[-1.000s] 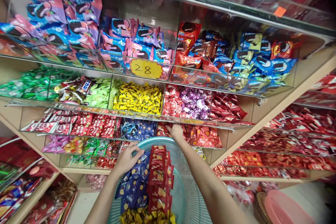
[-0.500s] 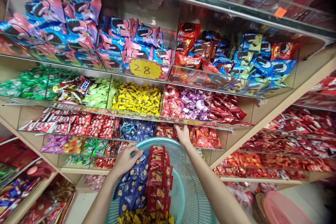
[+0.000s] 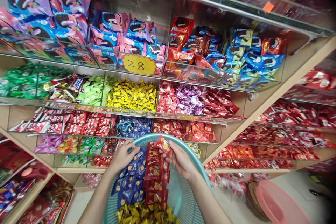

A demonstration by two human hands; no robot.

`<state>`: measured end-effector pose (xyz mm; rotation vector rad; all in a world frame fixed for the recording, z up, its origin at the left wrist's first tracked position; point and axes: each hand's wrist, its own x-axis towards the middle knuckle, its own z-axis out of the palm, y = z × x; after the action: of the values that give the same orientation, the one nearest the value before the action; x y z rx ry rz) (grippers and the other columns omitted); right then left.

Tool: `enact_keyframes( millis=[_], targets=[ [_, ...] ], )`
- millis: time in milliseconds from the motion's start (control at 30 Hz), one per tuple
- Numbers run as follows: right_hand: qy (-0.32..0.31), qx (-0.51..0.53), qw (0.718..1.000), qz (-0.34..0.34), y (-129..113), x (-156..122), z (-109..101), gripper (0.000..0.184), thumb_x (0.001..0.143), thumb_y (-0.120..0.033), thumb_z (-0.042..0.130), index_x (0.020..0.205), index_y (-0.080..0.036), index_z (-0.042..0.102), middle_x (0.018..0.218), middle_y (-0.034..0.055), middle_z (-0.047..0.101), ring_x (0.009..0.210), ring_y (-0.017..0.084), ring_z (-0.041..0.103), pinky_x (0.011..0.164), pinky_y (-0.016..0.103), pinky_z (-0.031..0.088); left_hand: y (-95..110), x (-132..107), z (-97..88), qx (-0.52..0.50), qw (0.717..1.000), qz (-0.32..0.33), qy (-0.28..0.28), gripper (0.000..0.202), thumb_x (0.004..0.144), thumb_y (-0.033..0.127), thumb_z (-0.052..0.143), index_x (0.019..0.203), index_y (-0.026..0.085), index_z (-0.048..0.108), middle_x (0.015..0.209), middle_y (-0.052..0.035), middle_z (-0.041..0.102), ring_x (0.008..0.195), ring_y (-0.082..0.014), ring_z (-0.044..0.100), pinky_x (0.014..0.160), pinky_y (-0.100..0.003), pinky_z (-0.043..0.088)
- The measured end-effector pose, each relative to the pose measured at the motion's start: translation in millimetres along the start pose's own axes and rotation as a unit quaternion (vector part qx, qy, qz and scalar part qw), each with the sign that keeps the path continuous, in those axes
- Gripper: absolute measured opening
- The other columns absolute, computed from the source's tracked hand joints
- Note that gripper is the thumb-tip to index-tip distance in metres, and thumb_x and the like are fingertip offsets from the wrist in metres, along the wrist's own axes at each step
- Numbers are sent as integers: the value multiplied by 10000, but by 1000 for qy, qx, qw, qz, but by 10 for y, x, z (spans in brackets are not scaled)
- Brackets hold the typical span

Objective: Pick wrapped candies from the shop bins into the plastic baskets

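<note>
The right hand pinches one glossy red foil sachet, printed with an orange circle, between its fingertips. The left hand curls its fingers over the rim of one round teal mesh basket.

The right half of the basket is lying bare, giving the only open room inside it. Blue packets, a red row and yellow sweets are filling the left half. The left hand is gripping the far rim and the right hand, pinching a single red packet, is hovering mid-basket; both are crowding the gap before the shelves. Clear front panels are walling each tier, so fingers are getting in only over their top edges, through narrow slots.
</note>
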<state>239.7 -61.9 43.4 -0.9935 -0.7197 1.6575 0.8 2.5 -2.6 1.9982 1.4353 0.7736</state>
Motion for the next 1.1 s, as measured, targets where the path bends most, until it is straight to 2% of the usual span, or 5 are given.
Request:
enact_keyframes(
  millis=[333,600,767,933,1100],
  targets=[
    [-20,-89,995,48,381,-466,-99,319,710,-468,649,852,-183,620,786,18,640,634,110,592,612,235,454,-23,7,15,-5,1000,10,3,370,778,546,455,681,222,604,1097,-11,577,1009,-197,554,936,-298,362],
    [33,-206,975,73,683,-574,-346,381,598,-497,719,787,-174,648,660,-2,622,580,105,526,519,205,384,-27,-5,31,-8,1000,9,13,360,772,537,466,657,222,600,1088,4,576,963,-184,576,905,-283,382],
    [11,-208,977,49,583,-458,-262,397,602,-492,716,821,-168,646,673,0,619,592,107,523,557,226,397,-55,5,40,-15,1000,17,19,368,751,552,479,645,223,607,1066,-5,596,978,-196,570,898,-286,394],
    [33,-213,976,21,559,-165,-125,445,545,-533,721,769,-167,599,535,-56,513,469,85,450,493,230,361,-76,11,46,-18,999,25,19,379,755,560,466,652,222,605,1036,-8,610,974,-194,571,900,-284,394],
    [63,-298,953,-10,651,51,-113,390,562,-502,702,693,-189,510,485,-74,467,410,81,403,440,225,286,-88,13,52,-20,999,26,19,374,758,559,460,675,226,609,1040,-8,611,980,-196,569,910,-291,388]
  ],
)
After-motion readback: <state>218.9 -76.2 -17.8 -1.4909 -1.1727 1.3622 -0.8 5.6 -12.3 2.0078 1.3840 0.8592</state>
